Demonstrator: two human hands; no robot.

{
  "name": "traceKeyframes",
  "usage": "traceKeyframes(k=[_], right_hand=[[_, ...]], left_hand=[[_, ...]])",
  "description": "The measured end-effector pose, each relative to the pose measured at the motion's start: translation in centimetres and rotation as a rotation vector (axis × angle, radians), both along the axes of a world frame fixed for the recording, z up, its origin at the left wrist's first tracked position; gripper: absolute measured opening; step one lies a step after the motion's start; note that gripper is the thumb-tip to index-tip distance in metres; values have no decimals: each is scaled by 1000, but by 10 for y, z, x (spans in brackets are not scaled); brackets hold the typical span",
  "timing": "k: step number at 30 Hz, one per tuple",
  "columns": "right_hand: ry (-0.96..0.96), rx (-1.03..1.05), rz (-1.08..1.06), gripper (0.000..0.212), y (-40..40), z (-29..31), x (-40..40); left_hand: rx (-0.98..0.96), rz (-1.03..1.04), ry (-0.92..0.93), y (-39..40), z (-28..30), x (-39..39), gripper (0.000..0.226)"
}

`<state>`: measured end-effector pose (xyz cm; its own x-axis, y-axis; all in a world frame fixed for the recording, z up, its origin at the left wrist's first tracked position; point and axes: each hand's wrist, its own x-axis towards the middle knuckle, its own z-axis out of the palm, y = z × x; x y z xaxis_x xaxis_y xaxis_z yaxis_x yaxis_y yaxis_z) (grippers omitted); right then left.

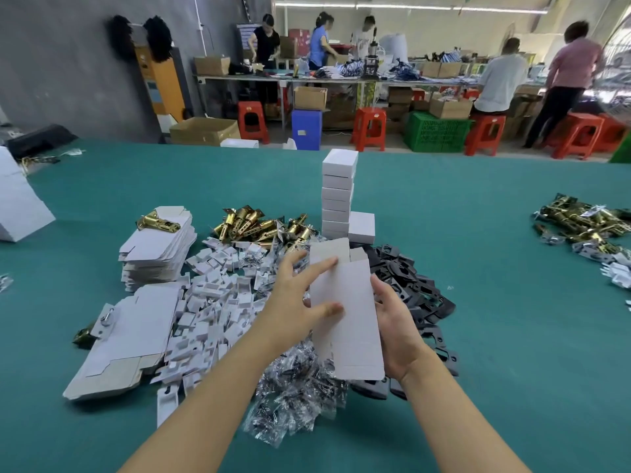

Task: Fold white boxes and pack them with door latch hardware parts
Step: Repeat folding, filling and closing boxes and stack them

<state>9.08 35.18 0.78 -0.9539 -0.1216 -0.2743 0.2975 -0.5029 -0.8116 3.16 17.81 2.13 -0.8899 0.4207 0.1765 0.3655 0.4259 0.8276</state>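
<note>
A flat white box blank is held upright over the green table, its grey top flap open. My left hand lies on its left face, index finger and thumb stretched across the card. My right hand cups the blank's right edge from behind. Under it lie clear screw bags and black plates. Brass latches are heaped beyond. Flat blanks sit in a stack and a fallen pile. A tower of folded white boxes stands behind.
White card inserts are scattered at centre left. A second heap of brass latches lies at far right, more white blanks at far left. Several people work at benches beyond the table, among red stools and cartons.
</note>
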Motion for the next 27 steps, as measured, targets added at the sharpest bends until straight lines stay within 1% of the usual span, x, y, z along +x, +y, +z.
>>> traceKeyframes(k=[2,5,8,9,12,15,19,21,23,25,27], right_hand=[[4,19,-3,63,1,-4,-1],[17,41,11,58,1,-9,0],[26,87,48,53,0,-11,2],[26,108,66,54,-1,-11,2],[23,172,122,67,-1,-9,2],[12,210,138,68,1,-11,1],[49,194,44,62,2,-18,-2],[79,162,-22,59,2,-20,-2],[104,114,-54,54,2,-20,-3],[123,116,-69,46,2,-22,-4],[121,148,-92,47,3,-25,-4]], left_hand=[[37,23,-14,3,0,2,61],[33,53,-8,4,-1,3,51],[66,67,-60,6,0,2,41],[74,80,-81,7,1,2,40],[103,125,-146,9,3,3,41],[129,125,-181,8,3,3,43],[175,149,-171,6,4,2,43],[291,161,-217,7,4,1,47],[415,137,-316,6,2,0,48],[425,81,-350,2,1,0,39],[366,26,-330,0,-1,0,27]])
